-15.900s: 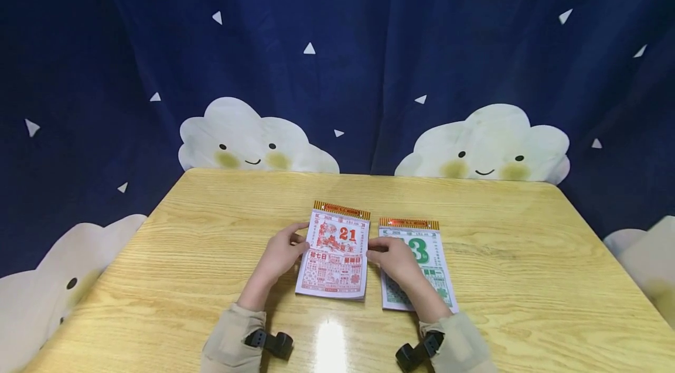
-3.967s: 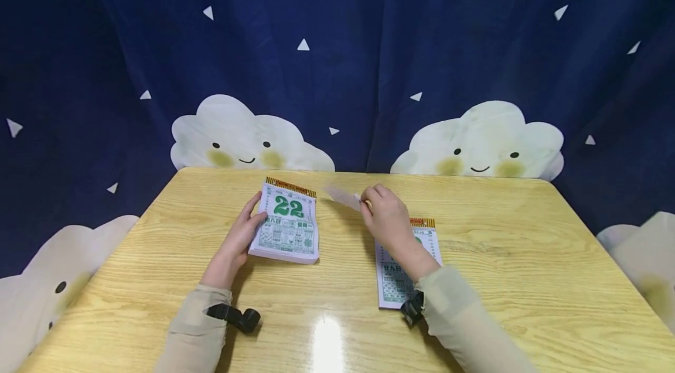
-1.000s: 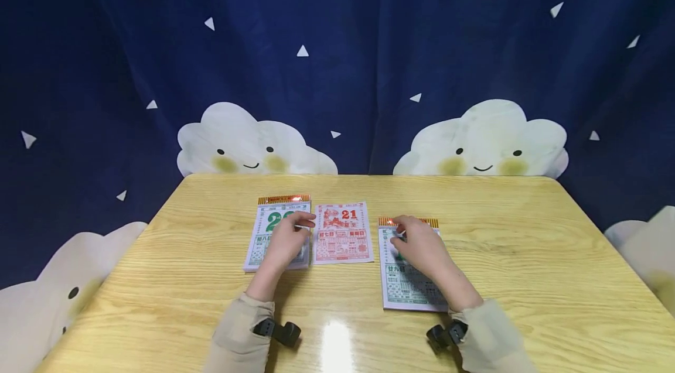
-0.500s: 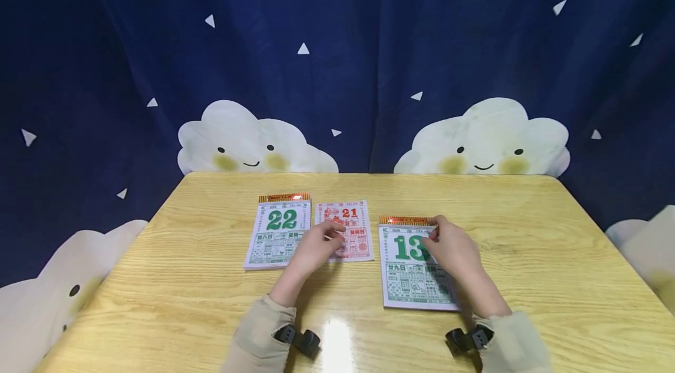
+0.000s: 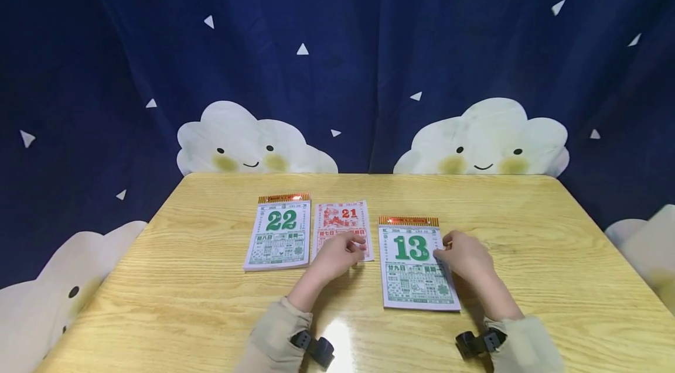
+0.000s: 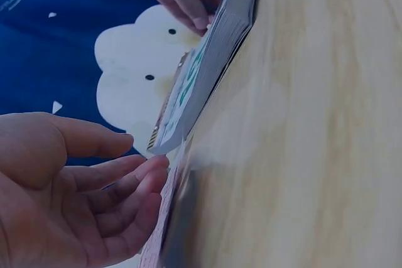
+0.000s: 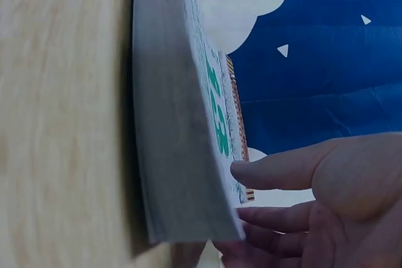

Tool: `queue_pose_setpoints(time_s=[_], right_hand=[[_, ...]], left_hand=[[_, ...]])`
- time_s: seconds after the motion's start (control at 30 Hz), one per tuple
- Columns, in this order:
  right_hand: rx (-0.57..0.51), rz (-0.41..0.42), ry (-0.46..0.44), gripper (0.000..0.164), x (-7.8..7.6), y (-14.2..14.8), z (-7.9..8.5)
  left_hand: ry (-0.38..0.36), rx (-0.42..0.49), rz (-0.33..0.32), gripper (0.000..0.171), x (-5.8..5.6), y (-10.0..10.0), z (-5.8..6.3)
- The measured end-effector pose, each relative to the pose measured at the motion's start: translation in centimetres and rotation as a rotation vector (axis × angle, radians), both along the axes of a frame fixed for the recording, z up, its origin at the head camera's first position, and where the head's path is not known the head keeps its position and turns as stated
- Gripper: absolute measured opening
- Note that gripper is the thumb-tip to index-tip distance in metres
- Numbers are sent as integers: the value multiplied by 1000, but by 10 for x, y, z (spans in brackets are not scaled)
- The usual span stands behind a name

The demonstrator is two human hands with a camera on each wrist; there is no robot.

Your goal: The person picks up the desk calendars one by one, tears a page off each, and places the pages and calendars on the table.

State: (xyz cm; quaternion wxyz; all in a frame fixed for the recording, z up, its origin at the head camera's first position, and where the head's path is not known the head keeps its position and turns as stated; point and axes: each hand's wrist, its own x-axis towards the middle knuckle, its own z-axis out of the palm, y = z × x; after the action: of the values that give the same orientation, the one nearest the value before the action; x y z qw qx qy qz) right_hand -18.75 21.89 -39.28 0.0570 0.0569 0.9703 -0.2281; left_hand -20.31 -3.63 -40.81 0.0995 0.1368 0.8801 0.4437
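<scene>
A tear-off calendar showing a green 13 (image 5: 411, 285) lies right of the table's middle, its orange-gold binding strip at the far end. My right hand (image 5: 466, 256) is at its right edge, thumb by the top page; in the right wrist view the calendar's corner partly hides the fingers (image 7: 273, 218). Over the near part of a loose red calendar sheet marked 21 (image 5: 340, 221) hovers my left hand (image 5: 337, 256), its fingers loosely bent and holding nothing. Left of that sheet lies another tear-off calendar (image 5: 282, 244), with a green 22 on top.
The wooden table (image 5: 184, 291) runs back to a dark blue curtain (image 5: 337, 68) printed with white clouds and triangles. Black wrist cameras sit on both sleeves.
The 21 sheet came off the left calendar, baring 22, and now lies beside it. Lately my left hand moved right from the 22 calendar; my right hand slid to the 13 calendar's right edge.
</scene>
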Motion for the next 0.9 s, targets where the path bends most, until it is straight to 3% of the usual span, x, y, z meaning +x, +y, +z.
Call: queue_pose_setpoints(time_s=[0.2,0.57,0.73,0.9], right_hand=[[-52,10,-31,29,2,4,-1],[-60,7,-62,22,6,2,0],[-72,-1,-84,24,7,1,1],[-109,-2,-82,11,6,1,1]], left_hand=[[-1,-5,-38,29,3,9,-2],[22,-123,-13,37,13,27,-5],[14,-129,-8,37,14,31,-6],[17,-83,18,34,13,32,-9]])
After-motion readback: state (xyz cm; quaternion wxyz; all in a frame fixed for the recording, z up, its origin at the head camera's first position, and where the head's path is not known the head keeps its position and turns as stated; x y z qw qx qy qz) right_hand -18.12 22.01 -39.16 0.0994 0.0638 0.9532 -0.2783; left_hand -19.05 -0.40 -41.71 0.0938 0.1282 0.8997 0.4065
